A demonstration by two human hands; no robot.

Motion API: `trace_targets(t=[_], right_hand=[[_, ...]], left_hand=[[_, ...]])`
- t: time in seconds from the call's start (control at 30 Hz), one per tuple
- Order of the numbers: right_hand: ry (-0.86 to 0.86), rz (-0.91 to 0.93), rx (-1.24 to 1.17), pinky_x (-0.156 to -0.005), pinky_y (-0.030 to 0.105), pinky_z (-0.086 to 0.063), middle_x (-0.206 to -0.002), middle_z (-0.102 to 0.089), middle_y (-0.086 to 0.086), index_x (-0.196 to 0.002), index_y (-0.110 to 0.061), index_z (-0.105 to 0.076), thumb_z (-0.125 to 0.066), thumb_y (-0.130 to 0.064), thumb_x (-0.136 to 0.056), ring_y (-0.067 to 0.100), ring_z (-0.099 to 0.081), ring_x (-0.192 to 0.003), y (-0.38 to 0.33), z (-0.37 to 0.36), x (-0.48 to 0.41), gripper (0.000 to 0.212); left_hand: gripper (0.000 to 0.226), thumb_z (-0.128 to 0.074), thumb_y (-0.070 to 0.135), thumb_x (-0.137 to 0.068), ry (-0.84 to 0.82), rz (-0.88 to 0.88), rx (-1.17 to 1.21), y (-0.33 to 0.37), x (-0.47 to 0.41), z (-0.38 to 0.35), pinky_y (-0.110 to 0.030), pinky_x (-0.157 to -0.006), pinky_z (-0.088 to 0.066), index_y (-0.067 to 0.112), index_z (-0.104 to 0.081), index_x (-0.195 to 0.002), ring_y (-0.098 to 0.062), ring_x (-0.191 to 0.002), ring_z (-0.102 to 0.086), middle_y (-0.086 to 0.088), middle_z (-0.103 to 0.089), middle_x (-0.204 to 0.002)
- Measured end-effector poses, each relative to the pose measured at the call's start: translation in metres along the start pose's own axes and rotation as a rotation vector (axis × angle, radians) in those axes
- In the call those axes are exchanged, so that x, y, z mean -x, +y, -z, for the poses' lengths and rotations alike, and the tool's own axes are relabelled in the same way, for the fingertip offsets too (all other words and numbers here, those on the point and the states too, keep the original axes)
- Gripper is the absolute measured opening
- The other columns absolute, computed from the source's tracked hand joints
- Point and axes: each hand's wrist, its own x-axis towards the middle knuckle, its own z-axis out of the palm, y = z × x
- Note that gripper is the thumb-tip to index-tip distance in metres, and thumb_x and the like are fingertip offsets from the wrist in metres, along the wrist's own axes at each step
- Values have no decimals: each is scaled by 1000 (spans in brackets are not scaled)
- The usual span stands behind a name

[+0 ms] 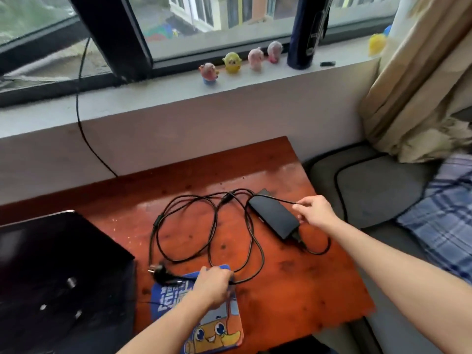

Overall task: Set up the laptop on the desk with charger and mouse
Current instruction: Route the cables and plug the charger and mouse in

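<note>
A black charger brick lies on the reddish wooden desk, its black cable looped loosely across the middle. The wall plug rests at the top left edge of a blue cartoon mouse pad. My left hand lies over the pad and grips the cable near the plug. My right hand pinches the thin cable beside the brick's right edge. The closed black laptop sits at the desk's left. No mouse is in view.
A windowsill behind the desk carries small toy figures and a dark bottle. A black wire hangs down the wall. A grey cushion, plaid fabric and a curtain lie to the right.
</note>
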Motion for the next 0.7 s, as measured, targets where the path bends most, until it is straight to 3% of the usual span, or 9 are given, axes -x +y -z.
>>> trace_targets(t=[0.07, 0.13, 0.2, 0.3, 0.37, 0.43, 0.5, 0.63, 0.7], right_hand=[[-37, 1, -343, -43, 24, -37, -54, -46, 1, -95, 0, -72, -72, -17, -85, 17, -42, -45, 3, 16, -18, 20], [2, 36, -448, -41, 21, -27, -47, -34, -5, -73, -9, -73, -73, -29, -82, 13, -29, -44, 3, 36, -29, 22], [-42, 19, -521, -43, 22, -27, -42, -30, -6, -57, -13, -66, -71, -41, -82, 11, -27, -41, 4, 56, -36, 37], [-221, 15, -537, -48, 25, -30, -45, -38, -3, -63, -13, -67, -66, -46, -84, 12, -30, -41, -2, 75, -41, 39], [-348, 66, -503, -48, 25, -31, -58, -54, 0, -81, -14, -73, -67, -46, -84, 11, -38, -46, -17, 76, -40, 33], [-420, 134, -434, -46, 22, -33, -69, -64, 1, -88, -14, -72, -69, -47, -82, 10, -45, -50, -41, 74, -36, 34], [-456, 178, -391, -43, 20, -31, -64, -59, -3, -89, -12, -72, -71, -49, -80, 8, -42, -48, -66, 71, -31, 38], [-465, 266, -368, -45, 20, -30, -58, -45, -6, -96, -11, -73, -73, -50, -76, 8, -36, -47, -100, 70, -21, 44], [-455, 304, -407, -45, 20, -32, -63, -52, -5, -96, -13, -73, -72, -45, -81, 8, -41, -49, -112, 72, -15, 35]], left_hand=[[16, -48, 14, -82, 156, 74, 180, 4, -8, 9, -37, -77, -41, 19, -60, -90, -35, -102, -58, -9, -69, -103], [15, -50, 15, -88, 351, 179, 510, -4, -15, 30, -36, -68, -41, 19, -56, -76, -35, -90, -60, -9, -69, -87], [23, -56, 16, -93, 544, 323, 845, -20, -20, 61, -35, -62, -39, 17, -60, -70, -30, -69, -56, -7, -59, -63], [26, -54, 16, -95, 761, 501, 1182, -51, -22, 106, -27, -42, -47, 8, -65, -73, -22, -47, -45, -4, -44, -52], [22, -56, 17, -94, 795, 554, 1232, -70, -22, 122, -24, -41, -48, 3, -67, -81, -17, -41, -46, -7, -49, -58], [15, -63, 19, -89, 755, 600, 1143, -81, -23, 129, -29, -58, -47, 5, -68, -84, -21, -51, -56, -10, -58, -66], [19, -76, 21, -78, 650, 645, 997, -89, -21, 132, -32, -75, -47, 9, -68, -90, -27, -81, -64, -12, -67, -84], [76, -88, 24, -60, 255, 478, 511, -83, -8, 134, -25, -94, -43, 14, -54, -128, -22, -116, -57, -7, -60, -126], [93, -87, 23, -58, 35, 341, 398, -75, -6, 134, -23, -94, -45, 21, -42, -140, -18, -115, -57, -3, -56, -128]])
